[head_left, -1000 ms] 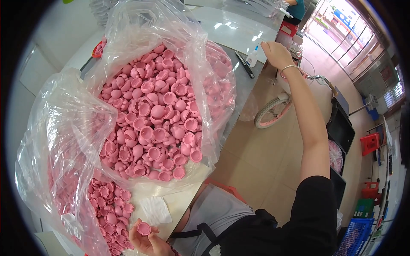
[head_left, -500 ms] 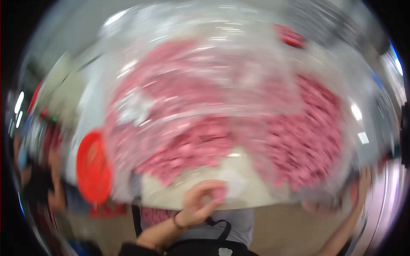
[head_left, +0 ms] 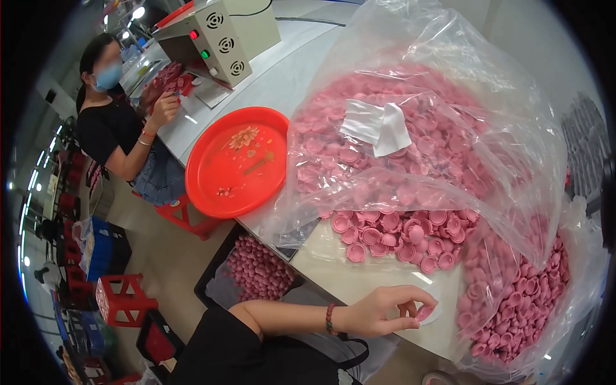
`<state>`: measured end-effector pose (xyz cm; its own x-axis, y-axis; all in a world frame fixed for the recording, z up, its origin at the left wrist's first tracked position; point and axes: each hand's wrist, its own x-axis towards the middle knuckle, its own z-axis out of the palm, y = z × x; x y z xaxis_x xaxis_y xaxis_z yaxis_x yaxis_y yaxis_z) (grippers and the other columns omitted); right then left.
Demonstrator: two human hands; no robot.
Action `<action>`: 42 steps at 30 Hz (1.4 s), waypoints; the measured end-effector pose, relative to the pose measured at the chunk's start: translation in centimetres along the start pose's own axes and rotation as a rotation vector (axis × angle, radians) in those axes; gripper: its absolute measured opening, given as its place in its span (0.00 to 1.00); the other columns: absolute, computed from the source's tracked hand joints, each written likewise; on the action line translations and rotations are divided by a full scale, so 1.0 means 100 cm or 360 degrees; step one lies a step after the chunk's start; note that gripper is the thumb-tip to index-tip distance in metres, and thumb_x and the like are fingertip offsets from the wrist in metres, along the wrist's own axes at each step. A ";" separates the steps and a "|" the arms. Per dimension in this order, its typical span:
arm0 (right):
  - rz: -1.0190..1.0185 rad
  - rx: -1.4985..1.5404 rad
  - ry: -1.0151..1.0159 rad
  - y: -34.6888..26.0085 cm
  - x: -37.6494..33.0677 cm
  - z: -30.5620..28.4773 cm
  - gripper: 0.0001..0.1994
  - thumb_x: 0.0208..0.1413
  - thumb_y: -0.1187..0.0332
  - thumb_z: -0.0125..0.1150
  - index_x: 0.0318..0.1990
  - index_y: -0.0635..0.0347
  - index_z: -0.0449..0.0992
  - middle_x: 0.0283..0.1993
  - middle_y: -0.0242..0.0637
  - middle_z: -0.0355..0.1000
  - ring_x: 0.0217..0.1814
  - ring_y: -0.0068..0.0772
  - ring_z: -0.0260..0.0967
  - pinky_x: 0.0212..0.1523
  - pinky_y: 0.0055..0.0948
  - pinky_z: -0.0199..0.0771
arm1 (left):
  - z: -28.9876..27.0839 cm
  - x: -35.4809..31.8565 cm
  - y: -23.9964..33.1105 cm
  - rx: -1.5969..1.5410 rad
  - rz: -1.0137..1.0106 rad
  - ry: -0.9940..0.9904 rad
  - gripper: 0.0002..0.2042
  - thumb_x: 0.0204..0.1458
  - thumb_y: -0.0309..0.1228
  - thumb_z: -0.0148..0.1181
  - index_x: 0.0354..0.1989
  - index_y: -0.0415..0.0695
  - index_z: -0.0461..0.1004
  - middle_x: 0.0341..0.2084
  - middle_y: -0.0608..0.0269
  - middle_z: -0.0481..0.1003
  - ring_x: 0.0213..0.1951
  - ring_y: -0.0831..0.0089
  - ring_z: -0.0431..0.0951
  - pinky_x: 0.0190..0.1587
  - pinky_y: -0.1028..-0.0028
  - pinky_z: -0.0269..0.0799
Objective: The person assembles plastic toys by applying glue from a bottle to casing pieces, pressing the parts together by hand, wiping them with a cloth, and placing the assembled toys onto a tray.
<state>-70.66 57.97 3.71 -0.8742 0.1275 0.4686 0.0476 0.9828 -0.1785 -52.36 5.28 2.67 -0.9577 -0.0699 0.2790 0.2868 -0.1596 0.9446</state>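
My left hand (head_left: 378,312), with a beaded bracelet at the wrist, reaches over the front edge of the table. Its thumb and forefinger pinch a small pink cup-shaped piece (head_left: 425,313). Just beside the fingertips lies a white round item (head_left: 434,314), partly covered by the hand. Beyond the hand, loose pink pieces (head_left: 410,234) spill from a large clear plastic bag (head_left: 513,147) full of them. White paper or cloth scraps (head_left: 377,126) rest on the bag. To the right is another clear bag of pink pieces (head_left: 523,308). My right hand is out of sight.
A round red tray (head_left: 215,192) with some scraps sits left of the bag. Below the table edge is a black crate (head_left: 212,282) of pink balls. A co-worker (head_left: 119,122) sits at the left, near a metal machine (head_left: 221,45). Red stools (head_left: 125,298) stand on the floor.
My view has swung to the left, bringing in the co-worker and the machine. The right arm has left the picture. The left hand keeps the pink piece pinched.
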 end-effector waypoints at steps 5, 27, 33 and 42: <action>0.0133 0.0133 -0.0013 0.020 0.005 0.022 0.12 0.49 0.64 0.55 0.36 0.64 0.74 0.31 0.48 0.71 0.31 0.39 0.68 0.32 0.31 0.67 | -0.003 0.005 0.005 -0.0018 -0.0075 -0.0066 0.17 0.44 0.21 0.57 0.45 0.37 0.67 0.45 0.56 0.69 0.33 0.78 0.71 0.34 0.80 0.69; 0.1632 0.2698 0.2366 0.070 -0.049 0.025 0.16 0.53 0.51 0.48 0.38 0.53 0.65 0.30 0.29 0.71 0.29 0.21 0.69 0.26 0.18 0.62 | 0.005 -0.003 -0.023 0.0311 0.0260 0.0138 0.23 0.49 0.38 0.55 0.51 0.39 0.60 0.45 0.54 0.68 0.26 0.79 0.65 0.27 0.83 0.60; 0.1833 0.2812 0.2419 0.056 -0.084 0.024 0.19 0.55 0.48 0.43 0.38 0.54 0.65 0.31 0.27 0.71 0.32 0.20 0.69 0.29 0.18 0.63 | 0.003 -0.003 -0.024 0.0321 0.0173 0.0182 0.25 0.49 0.39 0.56 0.52 0.39 0.60 0.46 0.53 0.67 0.27 0.80 0.64 0.28 0.83 0.59; 0.1816 0.3018 0.2420 0.063 -0.086 0.024 0.21 0.56 0.48 0.40 0.42 0.58 0.64 0.38 0.30 0.70 0.37 0.24 0.69 0.37 0.21 0.67 | 0.005 -0.005 -0.023 0.0347 0.0193 0.0181 0.25 0.48 0.40 0.56 0.51 0.40 0.60 0.46 0.53 0.67 0.27 0.79 0.64 0.28 0.82 0.59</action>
<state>-64.00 62.70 -3.57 -0.1523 0.8934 -0.4227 -0.8846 -0.3140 -0.3448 -52.60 6.16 0.43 -0.9046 -0.1878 0.3827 0.3760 0.0714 0.9239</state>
